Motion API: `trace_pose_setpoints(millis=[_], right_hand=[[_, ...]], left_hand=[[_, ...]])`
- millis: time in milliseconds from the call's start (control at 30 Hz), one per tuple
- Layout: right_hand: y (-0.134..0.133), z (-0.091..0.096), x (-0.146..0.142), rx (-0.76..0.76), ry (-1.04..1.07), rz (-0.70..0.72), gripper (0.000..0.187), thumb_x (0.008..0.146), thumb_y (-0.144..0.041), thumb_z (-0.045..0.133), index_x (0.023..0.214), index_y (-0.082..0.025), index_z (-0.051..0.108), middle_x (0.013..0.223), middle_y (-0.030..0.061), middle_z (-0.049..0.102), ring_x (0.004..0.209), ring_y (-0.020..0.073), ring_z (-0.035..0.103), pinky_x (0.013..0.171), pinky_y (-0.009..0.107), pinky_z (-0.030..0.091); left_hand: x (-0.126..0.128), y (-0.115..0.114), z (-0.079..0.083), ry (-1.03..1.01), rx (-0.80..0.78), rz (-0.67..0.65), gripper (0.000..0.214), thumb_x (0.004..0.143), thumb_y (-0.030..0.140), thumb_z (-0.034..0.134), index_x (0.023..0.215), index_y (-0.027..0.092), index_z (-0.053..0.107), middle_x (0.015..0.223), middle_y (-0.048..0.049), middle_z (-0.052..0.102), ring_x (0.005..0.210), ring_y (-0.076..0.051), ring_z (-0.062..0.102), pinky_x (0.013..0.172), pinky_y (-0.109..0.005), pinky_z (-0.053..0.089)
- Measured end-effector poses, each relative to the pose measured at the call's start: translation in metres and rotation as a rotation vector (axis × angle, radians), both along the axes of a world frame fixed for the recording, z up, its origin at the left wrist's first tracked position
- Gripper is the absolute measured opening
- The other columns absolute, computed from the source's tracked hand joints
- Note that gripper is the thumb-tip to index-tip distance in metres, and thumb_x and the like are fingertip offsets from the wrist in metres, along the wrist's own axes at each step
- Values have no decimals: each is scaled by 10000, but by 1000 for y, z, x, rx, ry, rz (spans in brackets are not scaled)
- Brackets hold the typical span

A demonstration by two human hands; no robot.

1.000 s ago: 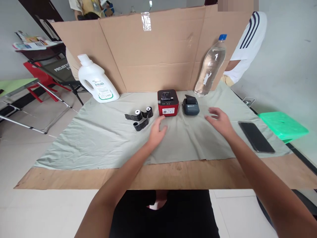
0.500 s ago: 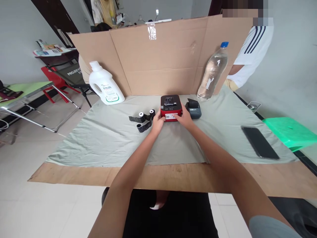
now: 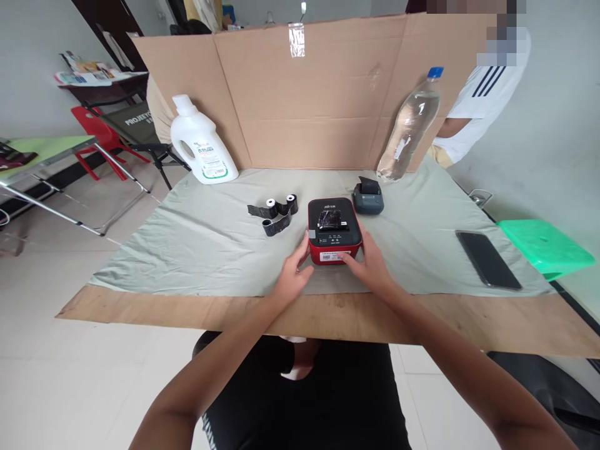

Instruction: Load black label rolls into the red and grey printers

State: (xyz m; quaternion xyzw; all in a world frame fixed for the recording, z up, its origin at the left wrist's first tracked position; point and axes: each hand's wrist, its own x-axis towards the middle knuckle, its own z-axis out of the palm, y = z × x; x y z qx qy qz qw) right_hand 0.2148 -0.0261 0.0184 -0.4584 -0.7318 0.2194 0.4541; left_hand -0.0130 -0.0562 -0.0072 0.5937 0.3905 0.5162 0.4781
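A red and black printer [image 3: 334, 240], box-shaped with black paper or film showing at its top slot, sits on the cloth between my hands. My right hand [image 3: 372, 265] grips its right front corner, the thumb on the labelled front and the fingers along the side. Along the left side, my left hand [image 3: 293, 272] has its fingers stretched out and its fingertips at the printer's edge; the thumb is apart from it. Behind to the right stands a smaller dark grey printer [image 3: 368, 201] with a black strip sticking up. Several partly unrolled black paper rolls [image 3: 277, 212] lie at the left.
A white detergent jug [image 3: 204, 147] and a clear bottle with a blue cap [image 3: 410, 128] lean against the cardboard screen [image 3: 309, 100]. A phone [image 3: 487, 259] lies at the right, near a green stool [image 3: 546, 247]. Another person [image 3: 478, 119] is behind the screen.
The red and black printer has come toward me, away from the dark grey printer, with both hands following. My left thumb has come off its front. The view has tilted slightly.
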Motion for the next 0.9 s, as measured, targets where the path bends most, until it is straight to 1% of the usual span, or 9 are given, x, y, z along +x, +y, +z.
trace_pose_setpoints(millis=[100,200,300,467,533,600,733,800,900], right_hand=[[-4,-6,-2,-7,12,-7,810,916,-389,710,1627,-235,355,1631,177,500,1518,351,480,1245,608,408],[-6,-6,-3,-42,49,-22,809,890,-409,736,1599,-237,388,1617,178,511,1496,353,499,1225,607,428],[-3,3,2,-123,149,-68,718,882,-471,737,1511,-238,482,1516,180,587,1367,347,601,1116,582,524],[26,18,17,-84,340,-180,438,950,-514,626,1308,-266,579,1281,114,673,1191,277,662,1019,505,568],[39,16,20,-61,379,-214,361,959,-499,598,1239,-270,591,1190,83,679,1129,254,666,987,476,570],[50,9,22,-54,405,-247,321,955,-484,586,1193,-269,593,1129,64,672,1082,240,665,957,454,570],[61,-7,30,-82,388,-315,273,941,-464,594,1118,-257,610,1037,52,656,1003,231,655,956,448,557],[64,-9,37,-85,358,-340,250,926,-454,610,1071,-251,623,1010,56,661,983,238,650,956,454,554],[68,-9,44,-104,316,-371,219,897,-440,635,993,-244,634,992,68,688,966,251,652,954,471,552]], left_hand=[[0,-1,-4,11,-1,-4,928,805,101,571,1680,296,332,1726,19,380,1630,-275,333,1383,-475,276],[-2,0,0,32,-9,6,866,806,127,577,1644,278,420,1720,11,387,1622,-289,348,1350,-471,357],[-14,8,14,152,19,127,722,823,147,585,1536,262,576,1621,-23,547,1536,-297,500,1275,-483,464],[-60,60,51,386,122,465,367,866,197,589,1182,216,775,1301,-66,781,1275,-272,702,1123,-447,549],[-76,85,64,431,104,564,249,856,200,597,1020,187,784,1156,-80,817,1148,-254,740,1060,-406,555],[-82,102,71,410,110,622,194,860,217,601,958,183,766,1043,-68,820,999,-219,750,949,-348,566],[-59,107,63,352,186,551,175,879,251,619,973,189,751,838,-15,759,795,-160,681,796,-275,513],[-40,99,49,324,209,479,175,911,302,621,977,196,744,759,9,689,728,-143,617,744,-263,471],[-18,86,27,208,144,395,254,948,434,626,1031,212,717,753,22,613,715,-142,563,718,-267,438]])
